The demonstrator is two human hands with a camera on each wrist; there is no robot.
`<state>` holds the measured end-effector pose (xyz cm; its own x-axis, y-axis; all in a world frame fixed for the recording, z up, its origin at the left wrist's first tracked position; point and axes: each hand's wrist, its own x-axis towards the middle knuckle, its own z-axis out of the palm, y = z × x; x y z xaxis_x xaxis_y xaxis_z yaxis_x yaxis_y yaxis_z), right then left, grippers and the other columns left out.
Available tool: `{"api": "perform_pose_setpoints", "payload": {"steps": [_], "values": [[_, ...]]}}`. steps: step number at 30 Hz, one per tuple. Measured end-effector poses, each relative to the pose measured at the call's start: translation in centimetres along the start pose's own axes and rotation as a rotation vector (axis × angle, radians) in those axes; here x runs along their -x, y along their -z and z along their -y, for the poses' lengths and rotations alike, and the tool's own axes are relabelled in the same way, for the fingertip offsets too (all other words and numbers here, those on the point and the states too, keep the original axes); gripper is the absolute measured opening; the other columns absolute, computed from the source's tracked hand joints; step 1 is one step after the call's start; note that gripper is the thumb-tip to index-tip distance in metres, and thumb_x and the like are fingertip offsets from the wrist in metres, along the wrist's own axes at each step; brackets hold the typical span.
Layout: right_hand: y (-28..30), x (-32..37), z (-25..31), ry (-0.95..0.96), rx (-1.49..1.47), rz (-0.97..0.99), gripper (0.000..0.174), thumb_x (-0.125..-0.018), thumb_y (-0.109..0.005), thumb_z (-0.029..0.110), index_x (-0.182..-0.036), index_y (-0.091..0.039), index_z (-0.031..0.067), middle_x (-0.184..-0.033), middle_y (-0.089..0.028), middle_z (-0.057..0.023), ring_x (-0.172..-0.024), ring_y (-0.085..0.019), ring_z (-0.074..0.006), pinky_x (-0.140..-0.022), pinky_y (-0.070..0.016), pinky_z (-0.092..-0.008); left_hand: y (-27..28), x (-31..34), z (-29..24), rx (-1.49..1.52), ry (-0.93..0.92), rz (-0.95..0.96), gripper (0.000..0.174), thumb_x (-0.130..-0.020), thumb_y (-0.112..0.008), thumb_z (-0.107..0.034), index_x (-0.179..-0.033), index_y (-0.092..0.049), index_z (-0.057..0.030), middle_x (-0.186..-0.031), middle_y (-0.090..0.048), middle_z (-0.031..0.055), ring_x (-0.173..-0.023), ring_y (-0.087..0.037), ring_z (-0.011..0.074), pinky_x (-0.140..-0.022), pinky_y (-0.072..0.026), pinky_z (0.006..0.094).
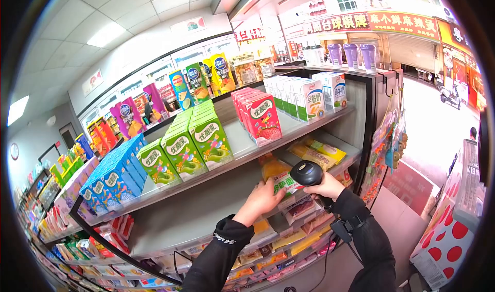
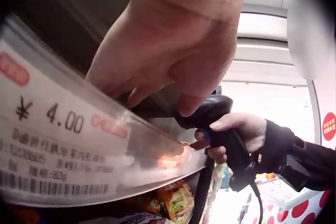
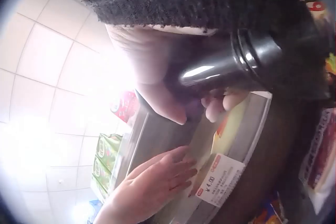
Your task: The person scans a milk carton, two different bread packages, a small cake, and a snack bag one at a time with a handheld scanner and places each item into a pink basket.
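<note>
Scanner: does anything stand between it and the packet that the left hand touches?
Nothing visible does. The right hand grips the scanner close over the packet; the left hand touches the packet's left edge, beside the scanner's head, not under it.

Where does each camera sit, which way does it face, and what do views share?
Head: on the head, facing down at a grey shop shelf; left hand touches a yellow packet, right hand grips a black barcode scanner.
Left wrist: under the left hand, facing past a white price label to the right hand and scanner.
Right wrist: under the right hand, facing up; scanner, left hand, white tiled ceiling.
Shared: scanner and both hands everywhere.
</note>
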<state>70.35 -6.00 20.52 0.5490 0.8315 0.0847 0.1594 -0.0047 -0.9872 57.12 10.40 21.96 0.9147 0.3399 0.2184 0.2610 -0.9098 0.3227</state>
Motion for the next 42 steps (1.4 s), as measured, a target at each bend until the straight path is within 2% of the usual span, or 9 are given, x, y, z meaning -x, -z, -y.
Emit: {"api": "perform_pose_setpoints", "payload": {"steps": [6, 12, 17, 23, 25, 29, 34, 36, 42], "values": [[0.4, -0.8, -0.2, -0.014, -0.069, 0.078, 0.028, -0.065, -0.066, 0.009, -0.090, -0.055, 0.0035, -0.072, -0.056, -0.0003, -0.051, -0.051, -0.0073, -0.047, -0.0434, -0.0217, 0.2, -1.1, 0.8, 0.023, 0.011, 0.246, 0.061, -0.075, -0.048, -0.043, -0.109, -0.041, 0.0075, -0.102, -0.047, 0.0308, -0.091, -0.050, 0.0385, -0.079, -0.0399, 0.0397], [-0.2, -0.1, 0.6, 0.064, -0.500, 0.109, 0.028, -0.069, -0.064, 0.007, -0.094, -0.052, 0.0037, -0.079, -0.054, -0.0023, -0.062, -0.053, -0.0108, -0.055, -0.0442, -0.0246, 1.1, -0.8, 1.8, 0.269, -0.075, 0.074, 0.067, -0.071, -0.054, -0.046, -0.110, -0.042, 0.0065, -0.100, -0.051, 0.0255, -0.094, -0.051, 0.0304, -0.081, -0.0385, 0.0323], [-1.7, 0.5, 1.5, 0.107, -0.653, 0.210, 0.031, -0.070, -0.062, 0.004, -0.098, -0.050, 0.0023, -0.085, -0.053, -0.0042, -0.066, -0.053, -0.0127, -0.058, -0.0442, -0.0261, 1.2, -0.7, 1.9, 0.041, -0.041, 0.101, 0.077, -0.067, -0.056, -0.050, -0.117, -0.033, 0.0042, -0.101, -0.050, 0.0262, -0.096, -0.050, 0.0332, -0.083, -0.0388, 0.0358], [-3.1, 0.1, 1.8, 0.121, -0.658, 0.256, 0.029, -0.070, -0.062, 0.007, -0.096, -0.050, 0.0019, -0.080, -0.053, -0.0037, -0.065, -0.053, -0.0130, -0.059, -0.0436, -0.0257, 0.4, -1.5, 2.1, 0.067, 0.083, -0.059, 0.059, -0.071, -0.055, -0.035, -0.116, -0.036, -0.0022, -0.095, -0.049, 0.0297, -0.088, -0.051, 0.0372, -0.074, -0.0425, 0.0387], [-3.4, 0.1, 1.7, 0.126, -0.675, 0.269, 0.029, -0.070, -0.063, 0.007, -0.096, -0.050, 0.0017, -0.078, -0.053, -0.0036, -0.065, -0.053, -0.0130, -0.059, -0.0433, -0.0254, -0.2, -2.2, 3.3, 0.172, -0.099, -0.152, 0.047, -0.077, -0.051, -0.022, -0.117, -0.035, -0.0023, -0.097, -0.051, 0.0259, -0.090, -0.050, 0.0369, -0.073, -0.0419, 0.0374], [-3.8, 0.6, 1.2, 0.150, -0.677, 0.236, 0.026, -0.070, -0.062, 0.005, -0.092, -0.050, 0.0017, -0.072, -0.052, -0.0039, -0.063, -0.053, -0.0130, -0.058, -0.0427, -0.0260, 0.3, -1.8, 3.9, 0.233, -0.142, -0.197, 0.039, -0.079, -0.047, -0.015, -0.115, -0.037, -0.0019, -0.099, -0.051, 0.0232, -0.091, -0.049, 0.0376, -0.073, -0.0416, 0.0364], [-4.3, 2.2, -0.7, 0.127, -0.690, 0.129, 0.023, -0.068, -0.061, 0.003, -0.089, -0.051, 0.0022, -0.068, -0.053, -0.0035, -0.061, -0.053, -0.0131, -0.057, -0.0425, -0.0262, 3.6, 1.7, 3.4, 0.472, -0.083, -0.211, 0.034, -0.084, -0.042, -0.020, -0.114, -0.040, -0.0026, -0.099, -0.052, 0.0201, -0.095, -0.051, 0.0303, -0.078, -0.0398, 0.0326], [-5.0, 2.8, -1.4, 0.127, -0.697, 0.115, 0.023, -0.068, -0.061, 0.003, -0.088, -0.051, 0.0024, -0.068, -0.053, -0.0033, -0.061, -0.053, -0.0130, -0.057, -0.0426, -0.0260, 4.4, 3.2, 3.5, 0.601, 0.035, -0.166, 0.033, -0.089, -0.036, -0.024, -0.113, -0.041, -0.0027, -0.100, -0.053, 0.0126, -0.096, -0.048, 0.0161, -0.083, -0.0363, 0.0281], [-6.4, 4.6, -2.4, 0.122, -0.698, 0.099, 0.023, -0.067, -0.063, 0.003, -0.087, -0.051, 0.0031, -0.069, -0.053, -0.0031, -0.062, -0.053, -0.0125, -0.058, -0.0427, -0.0251, 5.6, 6.2, 3.5, 0.890, -0.031, -0.108, 0.037, -0.089, -0.036, -0.023, -0.119, -0.037, -0.0006, -0.113, -0.045, 0.0051, -0.105, -0.039, 0.0125, -0.089, -0.0298, 0.0248]]}}
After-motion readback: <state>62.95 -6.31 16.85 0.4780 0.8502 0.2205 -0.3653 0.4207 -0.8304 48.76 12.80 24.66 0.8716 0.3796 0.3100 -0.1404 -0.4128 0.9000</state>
